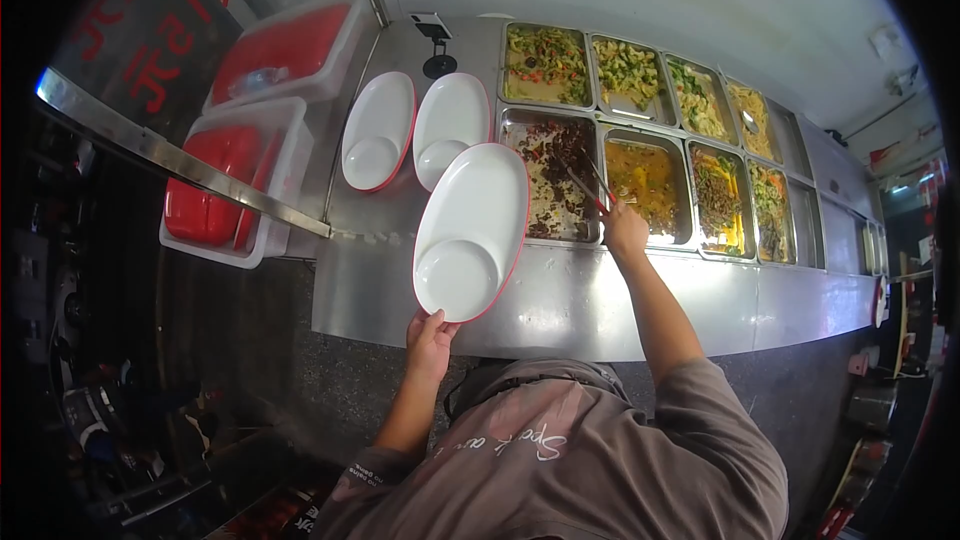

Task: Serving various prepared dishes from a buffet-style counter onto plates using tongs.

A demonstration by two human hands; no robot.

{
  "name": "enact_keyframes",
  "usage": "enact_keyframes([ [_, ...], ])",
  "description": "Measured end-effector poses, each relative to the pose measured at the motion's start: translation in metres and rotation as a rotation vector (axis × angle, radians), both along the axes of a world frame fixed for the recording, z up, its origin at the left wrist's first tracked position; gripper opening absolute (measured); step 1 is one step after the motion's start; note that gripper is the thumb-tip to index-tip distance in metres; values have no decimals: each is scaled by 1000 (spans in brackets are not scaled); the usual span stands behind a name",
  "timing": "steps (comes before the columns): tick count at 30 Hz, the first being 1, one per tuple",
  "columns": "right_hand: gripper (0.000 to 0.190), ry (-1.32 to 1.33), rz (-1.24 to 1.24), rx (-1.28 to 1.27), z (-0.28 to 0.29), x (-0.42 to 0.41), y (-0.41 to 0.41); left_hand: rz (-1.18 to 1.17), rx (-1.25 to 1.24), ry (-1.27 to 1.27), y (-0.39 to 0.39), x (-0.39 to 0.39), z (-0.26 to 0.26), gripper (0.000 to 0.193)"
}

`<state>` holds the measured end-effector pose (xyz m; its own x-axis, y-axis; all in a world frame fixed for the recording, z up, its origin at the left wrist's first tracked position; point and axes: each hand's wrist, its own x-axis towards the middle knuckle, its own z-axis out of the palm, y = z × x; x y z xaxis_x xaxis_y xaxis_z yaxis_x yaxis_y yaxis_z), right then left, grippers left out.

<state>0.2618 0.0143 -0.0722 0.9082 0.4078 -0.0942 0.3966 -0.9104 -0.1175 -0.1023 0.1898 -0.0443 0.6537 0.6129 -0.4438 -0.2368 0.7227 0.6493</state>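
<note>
Between thumb and fingers, my left hand (430, 341) grips the near end of a white oval divided plate (472, 210) with a red outer side. Nothing lies on that plate, and it is held above the counter. My right hand (625, 229) is closed around the red grips of metal tongs (587, 190). The tongs' tips reach into a steel pan of dark reddish-brown food (555, 157), at its right side; whether they pinch a piece is too small to tell. Just right of my hand sits a pan of yellow-orange soupy food (641, 180).
Two more bare oval plates (375, 120) rest on the steel counter (570, 300). Behind them stands a phone on a round-based holder (435, 45). White bins (277, 232) with red trays are at the left, beyond a metal rail (187, 161). Several vegetable pans (547, 64) fill the right side.
</note>
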Motion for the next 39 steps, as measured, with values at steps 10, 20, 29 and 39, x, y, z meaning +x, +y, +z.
enact_keyframes([
  [10, 35, -42, 44, -10, -1, -5, -6, -39, 23, 15, 2, 1, -5, 40],
  [20, 30, -16, 30, 12, 16, -7, -8, -24, 17, 10, 2, 2, -5, 33],
  [29, 30, -2, 30, 28, 22, -7, -19, -34, 6, 8, 4, 3, -13, 36],
  [39, 30, 5, 22, 92, 52, -18, -28, -85, 43, 43, 8, 11, -10, 39],
])
